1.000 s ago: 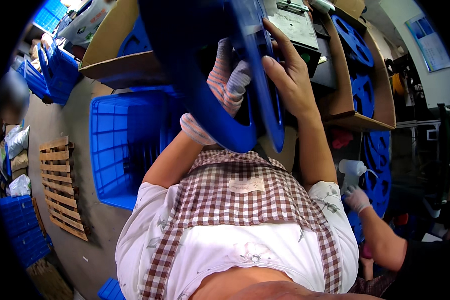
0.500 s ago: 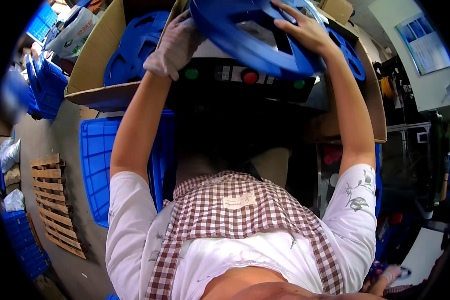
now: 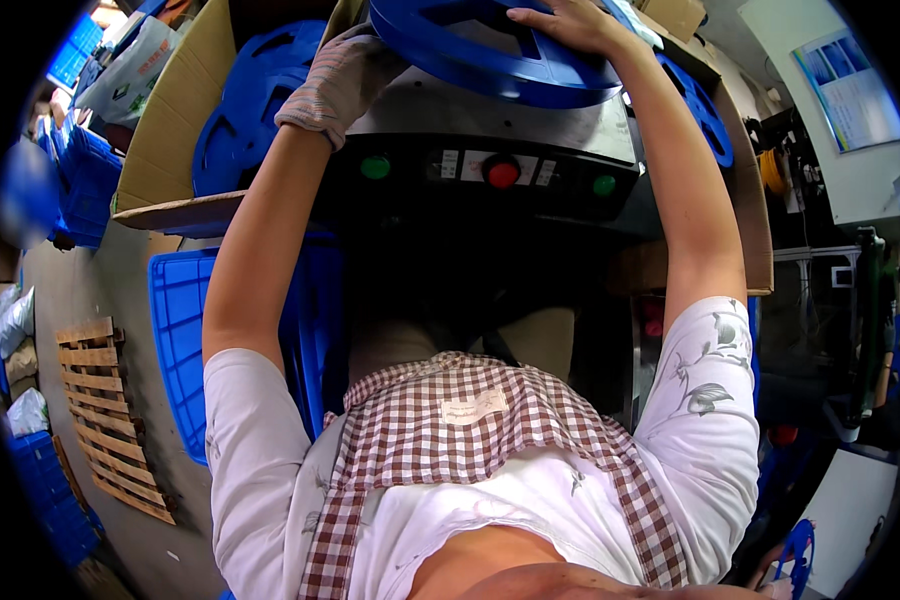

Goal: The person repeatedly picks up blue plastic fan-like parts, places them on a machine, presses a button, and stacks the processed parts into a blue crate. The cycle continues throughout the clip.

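A large round blue plastic reel disc (image 3: 530, 75), with cut-out openings, lies at the top of the view, over the grey metal top of a machine. Its far part runs out of the picture. My left hand (image 3: 348, 82), in a striped knit glove, closes on the disc's left rim; its fingertips are hidden. My bare right hand (image 3: 578, 24) grips the disc's right side, fingers reaching over the face. Below the disc, the machine's black front panel (image 3: 410, 185) carries a red button (image 3: 501, 172) between two green ones.
Cardboard boxes with similar blue discs (image 3: 260, 100) stand on both sides of the machine. A blue crate (image 3: 182, 345) is by my left arm, and a wooden pallet (image 3: 110, 410) lies on the floor. At the lower right, another person's hand is near a blue ring-shaped piece (image 3: 796, 555).
The disc has come down from a tilted pose to a flatter one over the machine top. Both my hands moved with it, and the right hand shifted slightly left and up.
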Available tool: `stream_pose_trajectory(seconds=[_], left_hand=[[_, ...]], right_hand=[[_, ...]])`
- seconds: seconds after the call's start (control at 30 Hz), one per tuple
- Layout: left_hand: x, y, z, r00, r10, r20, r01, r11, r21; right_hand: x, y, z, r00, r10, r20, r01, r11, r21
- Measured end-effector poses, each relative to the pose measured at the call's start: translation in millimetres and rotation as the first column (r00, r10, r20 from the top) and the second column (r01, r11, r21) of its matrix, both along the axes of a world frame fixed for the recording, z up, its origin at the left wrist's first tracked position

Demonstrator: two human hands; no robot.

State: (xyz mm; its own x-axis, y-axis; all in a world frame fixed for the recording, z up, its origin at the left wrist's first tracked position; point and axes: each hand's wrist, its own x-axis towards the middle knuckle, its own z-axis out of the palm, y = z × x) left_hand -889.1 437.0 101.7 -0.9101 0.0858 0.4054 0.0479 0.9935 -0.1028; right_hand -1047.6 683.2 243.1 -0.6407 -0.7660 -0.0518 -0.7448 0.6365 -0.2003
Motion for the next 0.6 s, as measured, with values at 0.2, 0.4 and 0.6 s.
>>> stream_pose_trajectory(seconds=[0.2,0.4,0.6], left_hand=[[86,29,30,0.970,0.136,-0.201,0.197,0.042,0.979],[120,73,-30,0.913,0.346,-0.214,-0.077,0.664,0.744],[113,69,-48,0.943,0.320,-0.093,-0.106,0.553,0.826]], right_hand=[[13,39,-9,0.927,0.047,-0.371,-0.200,0.902,-0.384],[49,196,-119,0.973,-0.181,0.143,0.231,0.753,-0.616],[74,188,-160,0.957,-0.223,0.186,0.290,0.696,-0.657]])
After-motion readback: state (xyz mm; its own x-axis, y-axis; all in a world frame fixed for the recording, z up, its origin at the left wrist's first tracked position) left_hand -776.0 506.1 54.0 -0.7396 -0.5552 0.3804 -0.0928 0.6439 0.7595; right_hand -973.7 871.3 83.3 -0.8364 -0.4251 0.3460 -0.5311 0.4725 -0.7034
